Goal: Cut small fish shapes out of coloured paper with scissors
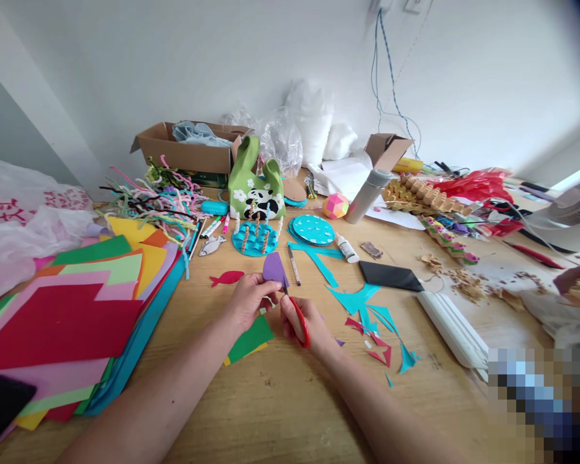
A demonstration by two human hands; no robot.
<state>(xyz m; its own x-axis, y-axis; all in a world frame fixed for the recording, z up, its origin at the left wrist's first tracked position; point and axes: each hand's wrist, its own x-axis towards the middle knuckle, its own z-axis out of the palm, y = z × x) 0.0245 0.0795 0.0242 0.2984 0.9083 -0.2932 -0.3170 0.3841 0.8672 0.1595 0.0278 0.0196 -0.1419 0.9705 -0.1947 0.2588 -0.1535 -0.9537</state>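
Note:
My left hand [251, 299] pinches a small purple paper piece [273, 269] near the middle of the table. Red-handled scissors [301, 323] are in my right hand [305, 322], their blades at the lower right edge of the purple piece. A red fish-shaped cutout [227, 278] lies left of the paper. Beneath and between my hands are a green sheet [251, 338] and a bit of yellow. A pen [294, 266] rests just beyond the scissors.
Stacked coloured sheets [67, 316] cover the left side. Behind stand a blue disc with twisted stems [254, 240], a green panda bag [256, 187] and a grey bottle [368, 196]. Blue scraps [355, 299], a black phone [391, 276] and a white device [454, 332] lie right.

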